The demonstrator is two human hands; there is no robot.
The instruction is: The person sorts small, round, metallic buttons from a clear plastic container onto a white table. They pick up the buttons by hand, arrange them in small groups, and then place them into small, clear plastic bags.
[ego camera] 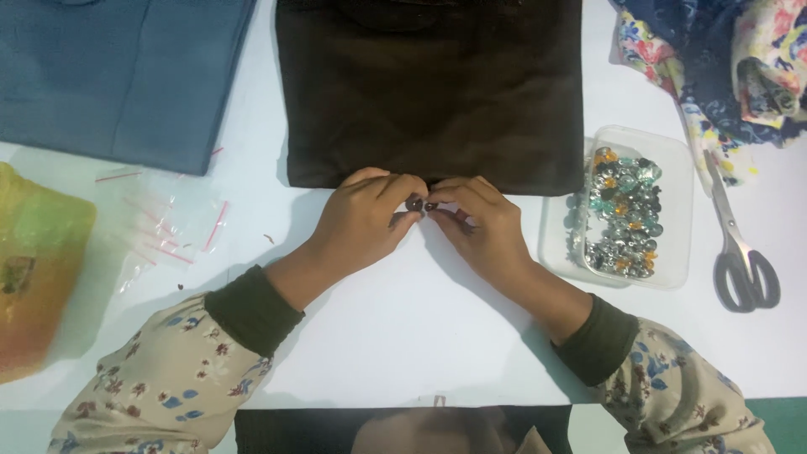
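Head view: my left hand (366, 220) and right hand (481, 225) meet at the near hem of the dark brown cloth (433, 92), fingertips pinched together on a small dark bead (414, 203) right between them, touching both. Bead sits just below the cloth edge, over the white tabletop (403, 336). Clear tray of beads (626, 210) just beside my right hand, scissors (740, 244) beyond it, blue cloth (126, 76) far left
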